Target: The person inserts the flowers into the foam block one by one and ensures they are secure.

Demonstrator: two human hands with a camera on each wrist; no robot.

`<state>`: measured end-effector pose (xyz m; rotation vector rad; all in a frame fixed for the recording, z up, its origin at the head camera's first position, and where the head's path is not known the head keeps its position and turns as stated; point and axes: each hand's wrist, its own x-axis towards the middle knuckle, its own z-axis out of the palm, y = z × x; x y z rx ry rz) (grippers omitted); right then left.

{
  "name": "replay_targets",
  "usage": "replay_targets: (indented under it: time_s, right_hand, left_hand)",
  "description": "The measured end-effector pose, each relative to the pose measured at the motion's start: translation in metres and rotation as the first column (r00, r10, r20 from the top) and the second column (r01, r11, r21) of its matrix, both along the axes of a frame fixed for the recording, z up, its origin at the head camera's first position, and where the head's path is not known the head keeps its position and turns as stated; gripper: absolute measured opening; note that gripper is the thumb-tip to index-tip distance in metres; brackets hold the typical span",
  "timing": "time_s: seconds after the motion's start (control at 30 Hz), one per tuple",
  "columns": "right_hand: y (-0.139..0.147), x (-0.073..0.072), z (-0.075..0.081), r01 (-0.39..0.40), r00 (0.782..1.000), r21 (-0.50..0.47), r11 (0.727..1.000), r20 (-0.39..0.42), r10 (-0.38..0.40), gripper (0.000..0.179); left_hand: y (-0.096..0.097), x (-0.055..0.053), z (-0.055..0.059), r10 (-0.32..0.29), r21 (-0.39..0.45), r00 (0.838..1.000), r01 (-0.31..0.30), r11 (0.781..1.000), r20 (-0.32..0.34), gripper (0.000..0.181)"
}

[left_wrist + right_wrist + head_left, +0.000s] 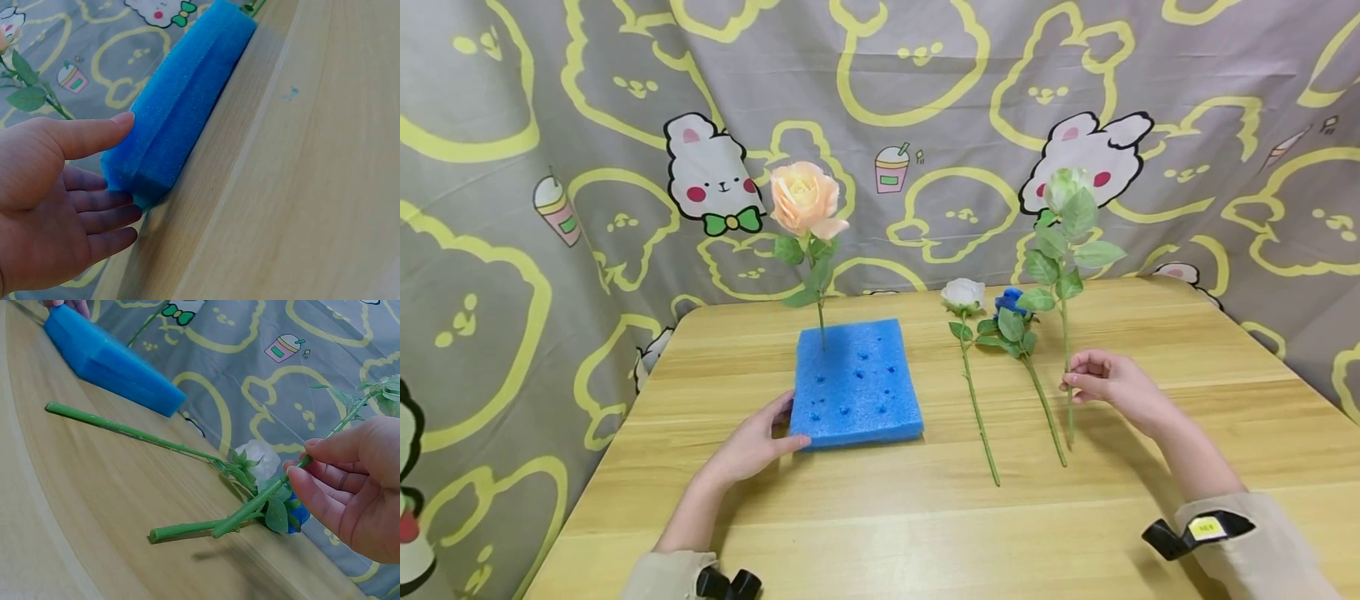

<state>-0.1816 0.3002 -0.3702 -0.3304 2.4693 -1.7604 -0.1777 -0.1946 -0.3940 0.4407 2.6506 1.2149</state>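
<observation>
A blue foam block (pixel 853 383) with several holes lies on the table, a peach rose (pixel 805 200) standing upright in its back left part. My left hand (pixel 756 437) rests at the block's front left corner, its thumb (pixel 94 134) against the foam and the fairly straight fingers along the side. Between thumb and fingertips, my right hand (pixel 1108 383) pinches the stem of a pale green-white rose (pixel 1066 190), held upright with its lower stem near the tabletop. Left of it lie a blue rose (pixel 1011 312) and a white rose (pixel 964 296).
The wooden table (pixel 880 517) backs onto a grey curtain (pixel 940 75) with yellow cartoon outlines. Both lying roses have their heads at the back and their stems pointing toward the front.
</observation>
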Motion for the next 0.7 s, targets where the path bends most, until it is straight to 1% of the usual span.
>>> replay_targets:
  time_s: [0.2,0.33,0.53,0.7]
  right_hand:
    - [-0.002,-0.002,-0.002,-0.008,1.000,0.010,1.000,-0.028,0.008,0.018]
    - [-0.005,-0.004,-0.001,0.000,0.999,0.029,1.000,-0.052,0.001,0.018]
    - [-0.014,-0.008,0.003,0.016,0.998,0.048,0.999,-0.067,-0.013,0.022]
    - [-0.026,-0.013,0.008,0.044,0.996,0.037,0.998,-0.081,-0.041,0.025]
  left_hand:
    - [0.001,0.000,0.001,-0.004,0.010,1.000,0.004,1.000,-0.004,0.079]
    - [0.000,0.000,0.001,-0.004,0.007,1.000,0.004,1.000,-0.006,0.079]
    - [0.001,0.001,0.002,-0.005,0.019,1.000,0.005,1.000,0.002,0.078]
    - [0.001,0.002,0.003,-0.007,0.021,1.000,0.007,1.000,0.000,0.077]
